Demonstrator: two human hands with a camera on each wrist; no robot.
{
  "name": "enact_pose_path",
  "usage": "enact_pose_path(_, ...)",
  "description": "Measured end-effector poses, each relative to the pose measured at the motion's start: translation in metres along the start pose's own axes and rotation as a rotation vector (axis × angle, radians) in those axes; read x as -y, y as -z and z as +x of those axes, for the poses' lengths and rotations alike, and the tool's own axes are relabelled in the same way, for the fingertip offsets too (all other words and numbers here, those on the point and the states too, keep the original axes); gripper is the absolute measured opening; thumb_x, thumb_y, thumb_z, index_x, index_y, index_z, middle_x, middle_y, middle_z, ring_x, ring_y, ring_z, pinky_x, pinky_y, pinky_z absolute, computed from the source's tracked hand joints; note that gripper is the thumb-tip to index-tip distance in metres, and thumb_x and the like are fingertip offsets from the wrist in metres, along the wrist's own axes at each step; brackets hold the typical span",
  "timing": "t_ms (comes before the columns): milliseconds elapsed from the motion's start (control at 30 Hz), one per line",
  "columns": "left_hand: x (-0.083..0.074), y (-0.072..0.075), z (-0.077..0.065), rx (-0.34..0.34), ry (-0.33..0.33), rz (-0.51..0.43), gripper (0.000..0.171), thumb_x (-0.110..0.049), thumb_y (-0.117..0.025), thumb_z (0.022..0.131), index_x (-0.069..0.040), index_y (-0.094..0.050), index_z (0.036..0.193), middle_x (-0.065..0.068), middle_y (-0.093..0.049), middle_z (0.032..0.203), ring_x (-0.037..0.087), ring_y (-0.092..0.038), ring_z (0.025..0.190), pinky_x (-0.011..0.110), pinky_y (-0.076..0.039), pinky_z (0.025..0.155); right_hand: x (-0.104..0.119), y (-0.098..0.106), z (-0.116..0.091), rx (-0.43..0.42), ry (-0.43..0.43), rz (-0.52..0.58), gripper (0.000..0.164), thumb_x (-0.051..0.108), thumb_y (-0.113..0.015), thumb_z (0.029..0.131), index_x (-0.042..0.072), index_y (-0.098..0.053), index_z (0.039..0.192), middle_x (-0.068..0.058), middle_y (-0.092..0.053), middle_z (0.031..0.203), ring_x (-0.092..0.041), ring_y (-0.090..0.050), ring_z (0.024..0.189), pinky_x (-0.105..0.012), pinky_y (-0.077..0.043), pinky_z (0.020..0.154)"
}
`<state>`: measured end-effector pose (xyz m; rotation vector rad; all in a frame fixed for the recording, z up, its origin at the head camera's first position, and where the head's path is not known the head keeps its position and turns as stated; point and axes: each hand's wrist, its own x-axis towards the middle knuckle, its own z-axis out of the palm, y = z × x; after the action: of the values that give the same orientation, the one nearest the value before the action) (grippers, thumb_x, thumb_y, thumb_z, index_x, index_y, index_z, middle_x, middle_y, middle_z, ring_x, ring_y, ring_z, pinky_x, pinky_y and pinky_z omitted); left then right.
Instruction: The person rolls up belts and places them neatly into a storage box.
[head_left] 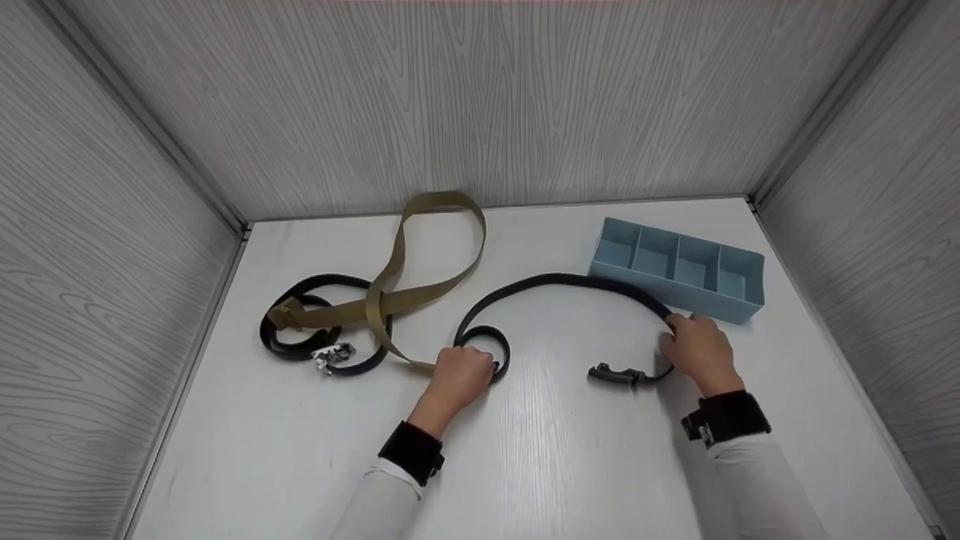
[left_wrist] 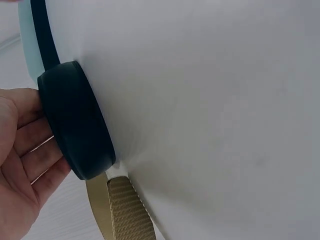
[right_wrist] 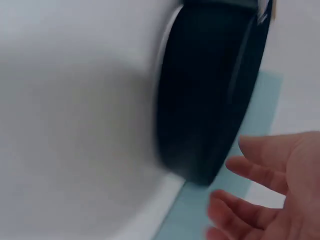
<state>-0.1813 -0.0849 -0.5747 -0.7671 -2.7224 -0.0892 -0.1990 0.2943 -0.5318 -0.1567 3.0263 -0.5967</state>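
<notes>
A black belt stands on its edge in a wide arc across the white table, one end rolled into a small coil. At that coil is my left hand, fingers extended and tips touching its edge; the thumb is hidden. My right hand is at the belt's right bend. In the blurred right wrist view its fingers are loosely spread beside the band, and contact is hard to judge. The belt's dark buckle lies on the table, left of the right hand.
A blue four-slot box stands behind the belt's right side. To the left lie a tan webbing belt in loose loops and another black belt with a silver buckle. Grey wood-patterned walls enclose the table.
</notes>
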Motion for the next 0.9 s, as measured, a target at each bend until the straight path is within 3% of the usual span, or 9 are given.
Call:
enact_pose_path(67, -0.002, 0.000, 0.001, 0.014, 0.007, -0.029, 0.027, -0.017, -0.066, 0.088, -0.012, -0.063, 0.062, 0.003, -0.060, 0.056, 0.025, -0.060, 0.051, 0.040, -0.044, 0.041, 0.025, -0.008, 0.000, -0.076, 0.077, -0.037, 0.031, 0.010, -0.061, 0.093, -0.006, -0.063, 0.119, -0.032, -0.057, 0.107, -0.045, -0.058, 0.093, -0.056, -0.048, 0.075)
enact_pose_path(133, -0.005, -0.001, 0.002, 0.027, 0.015, -0.046, 0.027, -0.017, -0.066, 0.088, -0.012, -0.063, 0.062, 0.002, -0.061, 0.057, 0.024, -0.061, 0.052, 0.040, -0.044, 0.043, 0.052, -0.020, -0.001, -0.078, 0.166, -0.023, 0.026, 0.010, -0.063, 0.093, -0.002, -0.066, 0.116, -0.024, -0.059, 0.103, -0.039, -0.060, 0.091, -0.052, -0.049, 0.076)
enact_pose_path(300, -0.010, 0.000, 0.005, 0.048, 0.041, -0.068, 0.028, -0.020, -0.066, 0.088, -0.012, -0.062, 0.062, 0.003, -0.060, 0.058, 0.024, -0.061, 0.053, 0.039, -0.044, 0.044, 0.113, -0.053, -0.003, 0.105, 0.357, 0.070, 0.026, 0.011, -0.062, 0.095, 0.003, -0.065, 0.120, -0.012, -0.062, 0.099, -0.028, -0.063, 0.091, -0.044, -0.051, 0.079)
enact_pose_path(367, -0.011, 0.000, 0.006, 0.053, 0.050, -0.077, 0.028, -0.021, -0.066, 0.088, -0.012, -0.062, 0.062, 0.004, -0.060, 0.058, 0.026, -0.061, 0.053, 0.040, -0.045, 0.045, 0.128, -0.066, -0.001, 0.134, 0.420, 0.097, 0.029, 0.011, -0.062, 0.096, 0.004, -0.063, 0.123, -0.011, -0.062, 0.099, -0.027, -0.064, 0.089, -0.042, -0.051, 0.078)
enact_pose_path(600, -0.013, 0.002, 0.007, 0.083, 0.060, -0.112, 0.027, -0.023, -0.069, 0.088, -0.013, -0.063, 0.063, 0.005, -0.060, 0.059, 0.027, -0.060, 0.054, 0.041, -0.045, 0.046, 0.144, -0.099, 0.007, 0.092, 0.571, 0.139, 0.033, 0.002, -0.062, 0.093, 0.005, -0.062, 0.126, -0.009, -0.063, 0.113, -0.023, -0.062, 0.100, -0.037, -0.050, 0.086)
enact_pose_path(767, -0.010, 0.006, 0.007, 0.170, 0.057, -0.236, 0.023, -0.023, -0.069, 0.089, -0.014, -0.066, 0.068, 0.003, -0.063, 0.066, 0.027, -0.064, 0.063, 0.043, -0.048, 0.054, 0.149, -0.109, 0.013, 0.060, 0.556, 0.231, 0.028, -0.008, -0.057, 0.089, 0.003, -0.066, 0.113, -0.006, -0.066, 0.100, -0.018, -0.061, 0.089, -0.034, -0.050, 0.081)
enact_pose_path(900, -0.006, 0.011, 0.007, 0.257, 0.047, -0.369, 0.026, -0.022, -0.065, 0.091, -0.014, -0.062, 0.066, -0.001, -0.058, 0.064, 0.022, -0.060, 0.063, 0.043, -0.047, 0.058, 0.150, -0.111, 0.017, 0.037, 0.538, 0.222, 0.022, -0.008, -0.058, 0.088, 0.006, -0.068, 0.103, 0.000, -0.064, 0.089, -0.013, -0.059, 0.081, -0.031, -0.049, 0.074)
